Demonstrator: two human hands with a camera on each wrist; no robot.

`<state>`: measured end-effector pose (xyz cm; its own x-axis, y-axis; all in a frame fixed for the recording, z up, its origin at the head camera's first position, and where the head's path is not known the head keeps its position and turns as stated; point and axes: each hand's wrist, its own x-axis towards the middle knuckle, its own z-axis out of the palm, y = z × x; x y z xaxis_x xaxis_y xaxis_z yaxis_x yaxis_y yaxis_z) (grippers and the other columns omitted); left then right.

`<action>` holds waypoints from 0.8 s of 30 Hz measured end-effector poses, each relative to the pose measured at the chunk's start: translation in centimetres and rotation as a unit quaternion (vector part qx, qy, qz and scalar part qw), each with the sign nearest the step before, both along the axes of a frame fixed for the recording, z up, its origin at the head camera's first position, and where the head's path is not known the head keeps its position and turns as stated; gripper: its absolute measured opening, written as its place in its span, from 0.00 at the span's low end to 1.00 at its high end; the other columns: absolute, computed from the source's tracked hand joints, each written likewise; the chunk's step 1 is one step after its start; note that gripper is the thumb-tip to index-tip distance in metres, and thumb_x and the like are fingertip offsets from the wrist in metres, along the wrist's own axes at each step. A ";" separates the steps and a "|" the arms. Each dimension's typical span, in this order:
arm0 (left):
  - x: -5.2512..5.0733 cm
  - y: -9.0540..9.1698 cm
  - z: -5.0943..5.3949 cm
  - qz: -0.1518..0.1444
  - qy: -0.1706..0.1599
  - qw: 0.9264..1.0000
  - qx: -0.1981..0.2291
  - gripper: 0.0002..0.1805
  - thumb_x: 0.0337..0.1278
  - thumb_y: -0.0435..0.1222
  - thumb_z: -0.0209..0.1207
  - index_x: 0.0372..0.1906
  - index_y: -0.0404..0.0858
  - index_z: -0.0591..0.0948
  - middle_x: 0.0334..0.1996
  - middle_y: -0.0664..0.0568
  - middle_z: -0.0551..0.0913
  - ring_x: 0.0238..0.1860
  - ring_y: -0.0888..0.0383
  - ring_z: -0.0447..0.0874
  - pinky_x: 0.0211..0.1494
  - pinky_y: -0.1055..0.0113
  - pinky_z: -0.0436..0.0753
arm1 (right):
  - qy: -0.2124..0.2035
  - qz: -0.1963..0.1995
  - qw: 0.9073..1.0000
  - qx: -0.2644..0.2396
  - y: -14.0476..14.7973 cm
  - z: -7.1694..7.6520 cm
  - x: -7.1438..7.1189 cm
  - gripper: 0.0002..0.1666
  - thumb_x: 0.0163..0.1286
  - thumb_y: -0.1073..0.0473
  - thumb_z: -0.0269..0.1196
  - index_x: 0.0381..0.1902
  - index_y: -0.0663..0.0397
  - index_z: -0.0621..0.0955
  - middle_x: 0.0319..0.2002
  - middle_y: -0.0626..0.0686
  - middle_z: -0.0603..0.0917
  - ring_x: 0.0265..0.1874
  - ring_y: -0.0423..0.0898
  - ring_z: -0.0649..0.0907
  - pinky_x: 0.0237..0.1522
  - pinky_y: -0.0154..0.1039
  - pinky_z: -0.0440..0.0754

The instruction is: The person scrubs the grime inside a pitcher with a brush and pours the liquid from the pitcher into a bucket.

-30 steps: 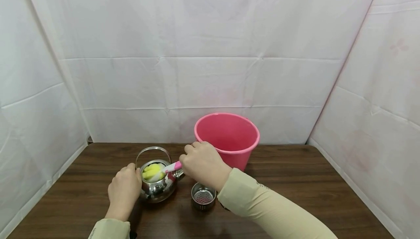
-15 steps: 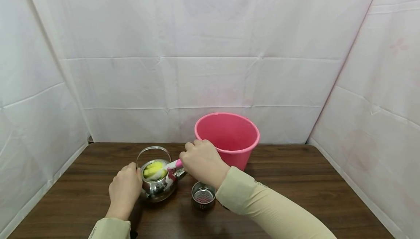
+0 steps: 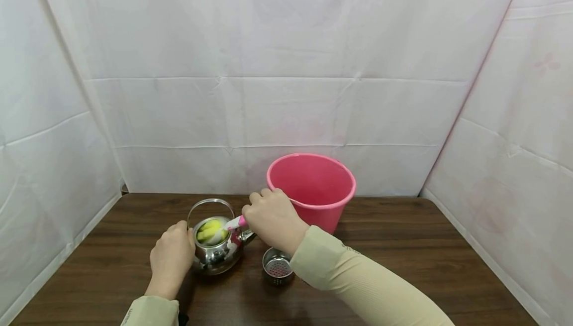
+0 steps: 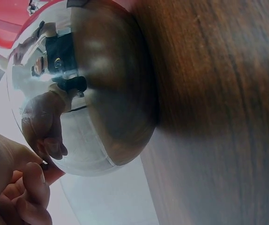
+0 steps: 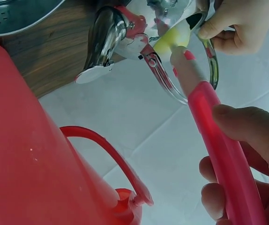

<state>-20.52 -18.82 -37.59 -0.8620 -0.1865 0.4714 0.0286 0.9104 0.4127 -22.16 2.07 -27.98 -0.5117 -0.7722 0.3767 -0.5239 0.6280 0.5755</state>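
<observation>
A shiny steel kettle (image 3: 218,260) with a raised hoop handle (image 3: 210,200) stands on the table, its top uncovered. My left hand (image 3: 172,254) grips the kettle's left side near the rim and the foot of the handle; in the left wrist view its fingers curl by the kettle's edge. My right hand (image 3: 274,219) holds a sponge brush by its pink handle (image 5: 226,159). The brush's yellow sponge head (image 3: 209,230) is inside the kettle's opening, partly hidden by the rim. The kettle's spout (image 5: 101,42) points toward the right hand's side.
Right of the kettle stands a small steel strainer cup (image 3: 277,268) with a perforated bottom. A pink bucket (image 3: 329,212) with a red-pink bail handle (image 5: 108,145) is behind the right hand. White cloth hangs behind and beside the dark wooden table (image 3: 403,246).
My right hand has shifted slightly up and left with the brush. The sponge head sits a little lower in the kettle's opening. My left hand keeps its hold.
</observation>
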 end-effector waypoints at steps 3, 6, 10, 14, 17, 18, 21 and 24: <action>0.0 0.0 0.0 0.001 0.003 1.000 0.000 0.10 0.61 0.31 0.54 0.37 0.25 0.77 0.29 0.34 0.81 0.27 0.35 0.81 0.22 0.46 0.77 | 0.006 0.005 1.000 0.004 -0.2 -0.2 0.0 0.03 0.59 0.56 0.66 0.31 0.39 0.86 0.24 0.45 0.80 0.23 0.43 0.77 0.24 0.32 0.73; 0.0 0.0 0.0 0.000 0.004 1.000 -0.001 0.10 0.61 0.31 0.54 0.37 0.24 0.77 0.29 0.34 0.81 0.26 0.35 0.81 0.22 0.46 0.77 | 0.019 0.012 1.000 0.007 -0.3 -0.3 -0.1 0.03 0.59 0.57 0.66 0.30 0.39 0.86 0.24 0.44 0.80 0.23 0.43 0.77 0.24 0.32 0.73; 0.0 0.0 0.0 -0.001 0.008 1.000 -0.001 0.10 0.61 0.31 0.54 0.37 0.24 0.77 0.28 0.34 0.81 0.26 0.36 0.81 0.21 0.47 0.77 | 0.030 0.020 0.999 0.008 -0.6 -0.2 -0.1 0.05 0.59 0.58 0.65 0.29 0.39 0.86 0.24 0.44 0.81 0.23 0.43 0.78 0.23 0.32 0.72; 0.0 0.0 0.0 0.002 0.011 1.000 -0.003 0.10 0.61 0.31 0.54 0.37 0.24 0.77 0.28 0.34 0.81 0.26 0.35 0.81 0.21 0.47 0.77 | 0.034 0.028 0.999 0.008 -0.7 -0.2 0.1 0.06 0.58 0.58 0.65 0.27 0.39 0.85 0.23 0.44 0.80 0.22 0.43 0.77 0.22 0.32 0.71; 0.0 0.1 -0.1 0.004 0.013 1.000 -0.004 0.10 0.60 0.31 0.55 0.37 0.24 0.77 0.28 0.34 0.81 0.26 0.35 0.81 0.22 0.46 0.77 | 0.042 0.037 0.998 0.006 -0.8 -0.2 0.2 0.07 0.57 0.59 0.64 0.25 0.39 0.84 0.22 0.43 0.80 0.21 0.42 0.77 0.21 0.31 0.71; 0.0 0.1 -0.1 0.005 0.014 1.000 -0.005 0.10 0.60 0.31 0.55 0.38 0.24 0.77 0.28 0.33 0.81 0.26 0.34 0.81 0.22 0.45 0.77 | 0.045 0.040 0.998 0.005 -0.8 -0.1 0.2 0.07 0.57 0.60 0.64 0.24 0.39 0.84 0.22 0.43 0.80 0.21 0.42 0.77 0.21 0.31 0.70; 0.0 0.1 -0.1 0.008 0.018 1.000 -0.007 0.10 0.60 0.30 0.55 0.38 0.24 0.77 0.28 0.33 0.81 0.27 0.33 0.81 0.23 0.44 0.77 | 0.050 0.045 0.998 0.005 -0.8 -0.2 0.2 0.09 0.57 0.60 0.63 0.23 0.39 0.84 0.22 0.43 0.80 0.21 0.42 0.77 0.21 0.31 0.70; 0.0 0.1 -0.1 0.010 0.022 1.000 -0.009 0.10 0.60 0.30 0.55 0.38 0.24 0.77 0.28 0.33 0.81 0.26 0.33 0.81 0.22 0.44 0.77 | 0.049 0.044 0.998 0.010 -0.8 -0.1 0.3 0.09 0.58 0.60 0.64 0.23 0.38 0.84 0.22 0.43 0.80 0.21 0.42 0.77 0.21 0.31 0.70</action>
